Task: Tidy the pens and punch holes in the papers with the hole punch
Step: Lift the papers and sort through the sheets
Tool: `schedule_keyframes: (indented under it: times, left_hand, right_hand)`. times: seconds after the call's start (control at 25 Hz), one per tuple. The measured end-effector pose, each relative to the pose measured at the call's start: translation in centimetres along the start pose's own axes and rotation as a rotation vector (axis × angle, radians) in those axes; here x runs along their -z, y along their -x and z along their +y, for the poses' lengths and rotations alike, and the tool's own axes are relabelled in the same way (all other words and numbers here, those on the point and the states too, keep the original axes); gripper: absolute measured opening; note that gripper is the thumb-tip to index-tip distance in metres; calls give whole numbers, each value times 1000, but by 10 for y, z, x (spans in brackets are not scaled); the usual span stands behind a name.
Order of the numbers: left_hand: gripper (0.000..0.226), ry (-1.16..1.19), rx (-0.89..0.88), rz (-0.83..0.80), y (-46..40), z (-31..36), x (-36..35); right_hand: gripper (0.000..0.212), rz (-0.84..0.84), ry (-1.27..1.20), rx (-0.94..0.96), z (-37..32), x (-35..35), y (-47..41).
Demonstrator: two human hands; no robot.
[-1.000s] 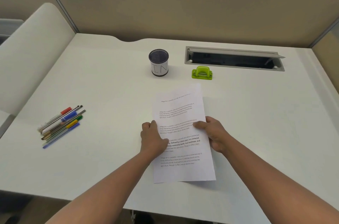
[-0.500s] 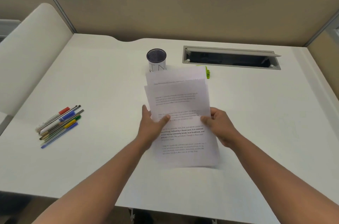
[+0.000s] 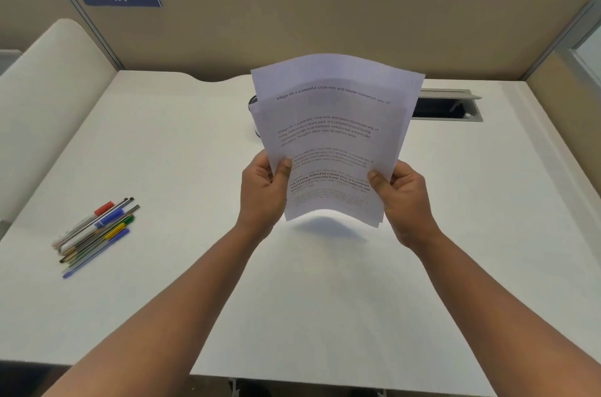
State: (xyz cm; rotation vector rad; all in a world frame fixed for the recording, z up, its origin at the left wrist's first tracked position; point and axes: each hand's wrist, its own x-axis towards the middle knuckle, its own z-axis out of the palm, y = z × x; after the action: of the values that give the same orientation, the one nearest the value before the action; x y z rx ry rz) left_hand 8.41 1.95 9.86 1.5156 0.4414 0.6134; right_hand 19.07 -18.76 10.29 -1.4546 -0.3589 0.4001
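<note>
Several pens (image 3: 94, 234) lie in a loose bundle at the left of the desk (image 3: 162, 143), well apart from our hands and not yet gathered, so we judge the tidying half of the task undone. Moving right, our left hand (image 3: 263, 193) is closed on the left edge of the papers (image 3: 331, 143), thumb on the printed face and the other digits behind. The sheets are raised clear of the desk and stand nearly upright, bowed, with their top edges stepped rather than flush; a shadow lies on the desk under their lower edge. A dark cup (image 3: 255, 103) peeks out behind the sheets' left edge, mostly hidden. Our right hand (image 3: 401, 198) grips the right edge the same way, thumb in front. Farther right is an open cable slot (image 3: 445, 107) in the desk. The hole punch is not visible; we cannot tell whether it sits behind the sheets.

We take the step in hand to be squaring the stack before punching. The next move calls for tapping the lower edge on the desk until the sheets line up, holding loosely enough that they can slide. Then we need to find the punch and feed one even edge into it.
</note>
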Motion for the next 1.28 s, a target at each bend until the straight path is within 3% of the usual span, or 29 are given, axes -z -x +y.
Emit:
schedule_keyframes:
  times: [0.16,0.4,0.56,0.76,0.96,1.16,1.28]
  left_hand:
    - [15,26,47,9,10,-12,-5]
    - [31,40,62,47,12,-7,-8]
    - [22,48,34,80,6,-4,-7]
    - [28,35,183,-19,11,-17,-6]
    - [29,25,146,-16,6,-15,-3]
    - [25,-30,242,-64,16,-33,-7]
    - [20,-14,196,-25,13,-36,-6]
  right_hand:
    - [19,34,6,-60,11,3,4]
    - [24,8,26,-38,14,-3,9]
    - [27,7,2,-4,9,-3,8]
    - [34,-7,100,-64,17,-1,12]
    - [34,-9,109,-26,12,-2,9]
    - [47,-11,197,-122,25,-2,10]
    - [41,10,185,-88,26,0,7]
